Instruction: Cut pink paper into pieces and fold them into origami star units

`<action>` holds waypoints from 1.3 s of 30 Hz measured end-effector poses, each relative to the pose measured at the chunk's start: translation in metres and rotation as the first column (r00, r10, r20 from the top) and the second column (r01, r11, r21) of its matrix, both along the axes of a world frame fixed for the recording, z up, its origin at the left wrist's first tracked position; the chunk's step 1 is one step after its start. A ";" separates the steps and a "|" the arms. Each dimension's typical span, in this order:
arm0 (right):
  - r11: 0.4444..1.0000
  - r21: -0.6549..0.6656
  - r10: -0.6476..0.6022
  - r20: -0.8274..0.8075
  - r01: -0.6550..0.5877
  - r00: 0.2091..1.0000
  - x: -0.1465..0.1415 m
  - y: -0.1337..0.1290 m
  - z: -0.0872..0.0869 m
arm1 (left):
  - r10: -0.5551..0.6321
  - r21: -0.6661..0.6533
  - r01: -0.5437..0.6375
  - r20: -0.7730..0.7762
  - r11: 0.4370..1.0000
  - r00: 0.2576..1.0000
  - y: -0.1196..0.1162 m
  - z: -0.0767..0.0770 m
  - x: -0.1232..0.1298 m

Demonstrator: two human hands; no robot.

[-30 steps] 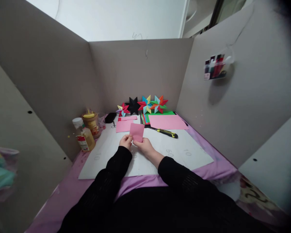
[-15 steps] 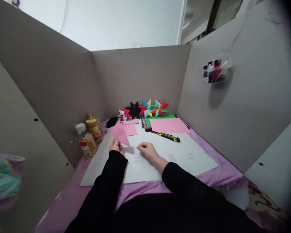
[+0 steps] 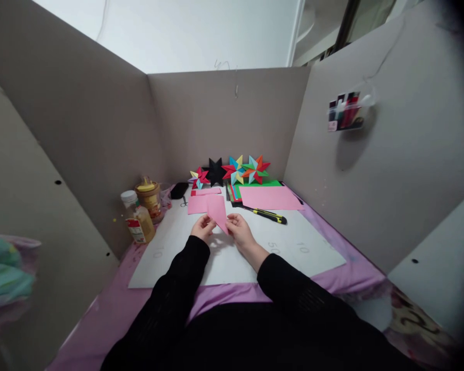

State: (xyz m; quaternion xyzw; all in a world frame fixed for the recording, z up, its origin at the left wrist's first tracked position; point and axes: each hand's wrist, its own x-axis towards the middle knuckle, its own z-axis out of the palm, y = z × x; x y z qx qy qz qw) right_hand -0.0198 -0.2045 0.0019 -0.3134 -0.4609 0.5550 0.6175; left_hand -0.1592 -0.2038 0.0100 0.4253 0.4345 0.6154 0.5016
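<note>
A small pink paper piece is held up over the white board. My left hand pinches its lower left edge. At its lower right corner, my right hand grips it between thumb and fingers. Just behind lies another pink sheet, partly covered by the held piece. A narrow pink strip rests farther back. To the right, a large pink sheet lies on a stack of coloured paper, with a black and yellow cutter in front of it.
Several folded paper stars stand along the back panel. A glue bottle, a brown jar and a clear cup are at the left. Small scissors lie near a black phone-like object. A plastic holder hangs on the right panel.
My left hand has moved right with the pink piece, which now looks more upright. My right hand has closed on its corner. The scissors and more of the sheet behind have come into view.
</note>
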 end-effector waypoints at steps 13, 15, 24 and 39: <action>0.983 0.041 0.176 0.084 -0.180 0.981 -0.001 -0.008 0.003 | -0.035 0.047 0.039 -0.096 0.998 0.995 -0.006 0.009 0.006; 0.983 0.051 0.171 0.102 -0.176 0.980 -0.001 -0.010 0.003 | -0.007 0.043 0.011 -0.104 0.999 0.995 -0.007 0.009 0.006; 0.998 -0.026 0.057 0.123 -0.054 0.991 0.002 -0.004 0.002 | 0.180 -0.061 -0.197 -0.209 0.978 0.961 -0.007 0.008 -0.002; 0.988 -0.127 -0.064 0.172 0.087 0.983 0.006 0.002 -0.003 | 0.188 -0.056 -0.199 -0.164 0.978 0.968 -0.007 0.011 -0.006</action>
